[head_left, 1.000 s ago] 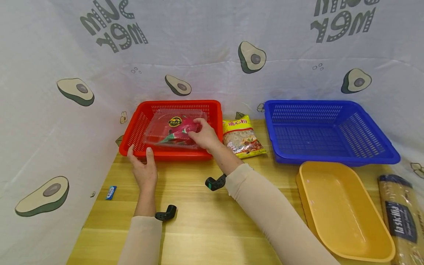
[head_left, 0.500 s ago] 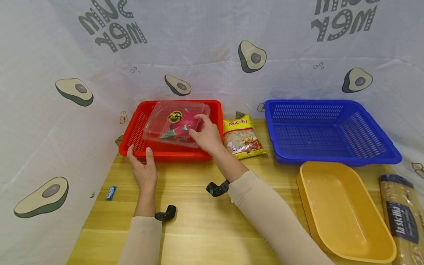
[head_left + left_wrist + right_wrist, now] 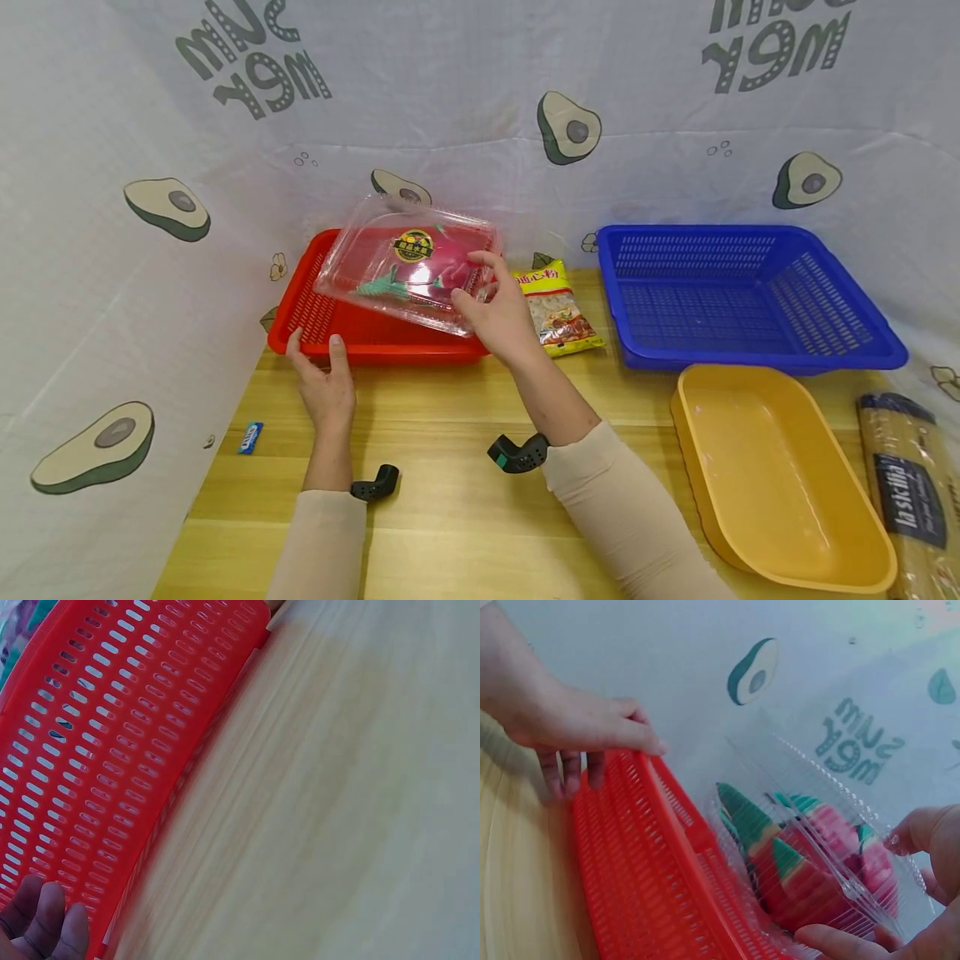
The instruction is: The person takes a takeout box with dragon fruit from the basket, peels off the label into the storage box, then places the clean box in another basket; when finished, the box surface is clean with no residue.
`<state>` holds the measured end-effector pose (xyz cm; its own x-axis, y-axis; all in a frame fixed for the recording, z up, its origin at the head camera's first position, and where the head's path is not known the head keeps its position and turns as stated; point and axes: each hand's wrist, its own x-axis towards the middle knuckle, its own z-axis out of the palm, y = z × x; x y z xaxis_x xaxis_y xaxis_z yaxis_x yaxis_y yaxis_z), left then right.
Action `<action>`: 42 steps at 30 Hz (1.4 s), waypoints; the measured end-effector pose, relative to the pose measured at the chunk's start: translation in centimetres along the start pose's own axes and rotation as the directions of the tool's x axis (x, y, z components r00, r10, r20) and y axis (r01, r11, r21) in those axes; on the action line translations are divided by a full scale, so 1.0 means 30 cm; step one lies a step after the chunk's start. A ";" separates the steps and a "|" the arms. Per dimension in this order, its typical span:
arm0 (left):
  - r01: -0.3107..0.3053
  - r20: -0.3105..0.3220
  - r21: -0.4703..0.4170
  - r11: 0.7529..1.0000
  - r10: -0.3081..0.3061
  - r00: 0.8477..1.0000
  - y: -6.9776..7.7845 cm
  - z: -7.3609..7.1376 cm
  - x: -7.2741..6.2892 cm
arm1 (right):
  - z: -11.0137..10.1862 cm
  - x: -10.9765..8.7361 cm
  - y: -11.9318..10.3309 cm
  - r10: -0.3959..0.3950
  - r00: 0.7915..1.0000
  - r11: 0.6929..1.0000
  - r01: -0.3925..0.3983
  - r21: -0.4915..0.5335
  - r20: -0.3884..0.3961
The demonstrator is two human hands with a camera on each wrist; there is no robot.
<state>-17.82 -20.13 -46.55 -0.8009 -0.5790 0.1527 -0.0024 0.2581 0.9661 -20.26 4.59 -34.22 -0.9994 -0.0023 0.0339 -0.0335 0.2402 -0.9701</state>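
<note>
My right hand [image 3: 502, 312] holds the right end of a clear plastic fruit box [image 3: 352, 258], with thumb and fingers at its edge. Inside, pink fruit with green tips [image 3: 810, 862], looking like dragon fruit, shows through the lid, which bears a black and yellow round sticker. The box tilts above the red basket [image 3: 405, 357], its far edge rising over the basket's back rim. At the basket's front left, my left hand [image 3: 327, 392] grips the rim; in the right wrist view its thumb lies along the rim and the fingers [image 3: 571, 769] hang outside the wall.
A yellow pasta bag [image 3: 558, 312] lies right of the red basket, partly behind my right hand. Further right stand a blue basket [image 3: 750, 363] and a yellow tub [image 3: 780, 483]. A long spaghetti pack [image 3: 907, 492] lies at the far right, a small blue packet [image 3: 251, 437] at left.
The fruit box has come up out of the red basket, tilting and moving slightly right in my right hand. My left hand has stayed at the basket's rim.
</note>
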 end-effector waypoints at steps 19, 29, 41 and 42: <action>0.007 -0.009 -0.010 1.000 -0.007 1.000 -0.001 -0.004 0.011 | -0.160 -0.231 0.032 -0.001 0.998 0.923 0.023 0.385 -0.057; -0.006 -0.029 0.003 1.000 0.006 1.000 0.000 -0.001 0.007 | -0.260 -0.379 0.083 -0.026 1.000 0.957 0.030 0.290 -0.018; -0.021 -0.007 -0.029 0.999 0.021 1.000 -0.013 0.001 0.007 | -0.388 -0.534 0.179 -0.130 0.986 0.979 0.111 0.173 0.102; -0.025 -0.006 -0.035 0.999 0.025 1.000 -0.014 0.002 0.007 | -0.398 -0.543 0.186 -0.136 0.984 0.979 0.116 0.165 0.116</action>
<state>-18.02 -20.32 -46.94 -0.7969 -0.5773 0.1779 0.0384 0.2454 0.9687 -4.10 17.55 -37.33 -0.9796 -0.1470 0.1373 -0.1494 0.0747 -0.9860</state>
